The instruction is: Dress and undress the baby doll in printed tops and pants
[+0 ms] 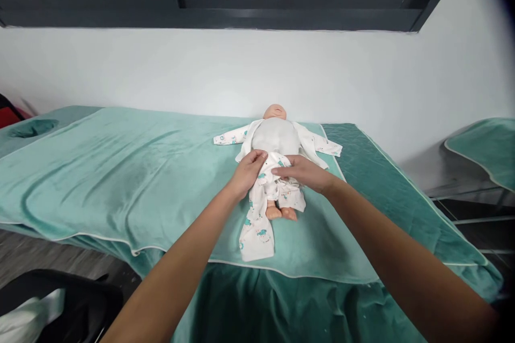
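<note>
A baby doll (275,112) lies on its back, head towards the wall and bare feet (281,213) towards me. Its patterned white top (328,146) is spread open, sleeves out to both sides, over a plain white torso (276,136). Patterned white baby trousers (257,233) are bunched over its legs, one trouser leg lying flat beside the feet. My left hand (249,172) pinches the trousers' upper edge at the doll's hip. My right hand (306,172) has thumb and fingers closed on the cloth opposite. The fingertips are partly hidden by folds.
The doll rests on a light green sheet (120,171) over a massage bed with a face hole (34,127) at the left. A white wall (201,69) stands behind. A black chair or bag (88,300) with pale cloth is at lower left, another green-covered surface (486,150) at right.
</note>
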Tool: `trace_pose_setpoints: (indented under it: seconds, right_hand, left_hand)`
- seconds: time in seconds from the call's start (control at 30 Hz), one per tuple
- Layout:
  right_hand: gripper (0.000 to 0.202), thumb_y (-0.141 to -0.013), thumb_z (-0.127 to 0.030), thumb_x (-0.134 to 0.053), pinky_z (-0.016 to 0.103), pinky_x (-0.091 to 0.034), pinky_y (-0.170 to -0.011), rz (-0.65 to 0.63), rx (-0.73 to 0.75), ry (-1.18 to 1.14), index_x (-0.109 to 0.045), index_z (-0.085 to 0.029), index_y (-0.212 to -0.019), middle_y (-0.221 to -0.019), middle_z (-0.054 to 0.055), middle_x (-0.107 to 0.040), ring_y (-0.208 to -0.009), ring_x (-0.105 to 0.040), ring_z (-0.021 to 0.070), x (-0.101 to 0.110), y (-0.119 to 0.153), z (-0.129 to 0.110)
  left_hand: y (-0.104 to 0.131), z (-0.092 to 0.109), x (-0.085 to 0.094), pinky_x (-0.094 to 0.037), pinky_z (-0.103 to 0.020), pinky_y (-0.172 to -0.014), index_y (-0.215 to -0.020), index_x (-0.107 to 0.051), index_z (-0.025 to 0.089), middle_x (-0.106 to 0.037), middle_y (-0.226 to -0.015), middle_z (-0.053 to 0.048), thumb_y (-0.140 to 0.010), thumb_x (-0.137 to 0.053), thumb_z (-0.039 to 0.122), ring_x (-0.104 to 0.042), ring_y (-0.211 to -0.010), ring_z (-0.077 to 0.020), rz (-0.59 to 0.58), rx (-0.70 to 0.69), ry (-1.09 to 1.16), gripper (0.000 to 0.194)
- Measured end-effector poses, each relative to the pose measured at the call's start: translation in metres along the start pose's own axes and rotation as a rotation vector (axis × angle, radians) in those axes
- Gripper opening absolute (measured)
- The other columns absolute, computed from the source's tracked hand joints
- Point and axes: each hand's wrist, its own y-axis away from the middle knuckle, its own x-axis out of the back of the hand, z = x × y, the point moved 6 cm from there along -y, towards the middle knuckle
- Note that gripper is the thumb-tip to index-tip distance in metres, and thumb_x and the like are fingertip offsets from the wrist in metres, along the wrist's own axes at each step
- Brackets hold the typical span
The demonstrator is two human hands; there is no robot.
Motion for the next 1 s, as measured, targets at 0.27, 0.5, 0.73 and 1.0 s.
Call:
trace_pose_setpoints:
  seconds: [0.27,0.5,0.73,1.0]
  right_hand:
    - [0.031,-0.075,-0.041,-0.071,0.033,-0.051,-0.076,0.166,0.044,-0.352,-0.07,-0.018,-0.095,-0.084,0.005,-0.073,-0.081,-0.066,0.0214,0.002,-0.013,0.01]
    - [0.025,-0.079,-0.042,-0.069,0.033,-0.051,-0.08,0.256,0.1,-0.419,-0.068,-0.02,-0.09,-0.091,0.004,-0.074,-0.086,-0.067,0.0219,0.004,-0.012,0.014]
    - [0.038,-0.083,-0.051,-0.069,0.031,-0.049,-0.076,0.163,0.106,-0.374,-0.069,-0.018,-0.102,-0.093,0.005,-0.073,-0.084,-0.065,0.0201,0.001,-0.009,0.014]
    - [0.035,-0.073,-0.04,-0.08,0.031,-0.047,-0.081,-0.176,0.06,0.062,-0.071,-0.017,-0.098,-0.095,0.002,-0.071,-0.089,-0.063,0.0208,-0.013,-0.001,0.0]
  left_hand:
    - [0.002,-0.005,-0.004,-0.043,-0.024,-0.069,-0.094,-0.063,0.017,-0.063,-0.083,0.0,-0.081,-0.067,0.055,-0.055,-0.074,-0.0123,-0.02,0.092,0.153,0.04]
    - [0.012,0.002,-0.01,-0.045,-0.025,-0.071,-0.111,-0.064,0.017,-0.067,-0.094,-0.002,-0.067,-0.083,0.043,-0.06,-0.079,-0.0143,-0.311,0.157,0.035,0.054]
    - [0.0,-0.011,-0.008,-0.047,-0.027,-0.073,-0.101,-0.068,0.014,-0.07,-0.087,-0.005,-0.073,-0.079,0.042,-0.063,-0.075,-0.0149,-0.111,0.155,0.346,0.042]
    - [-0.002,-0.017,0.003,-0.049,-0.031,-0.063,-0.089,-0.067,0.013,-0.071,-0.075,-0.007,-0.068,-0.078,0.059,-0.064,-0.063,-0.0187,0.025,0.27,0.311,0.051]
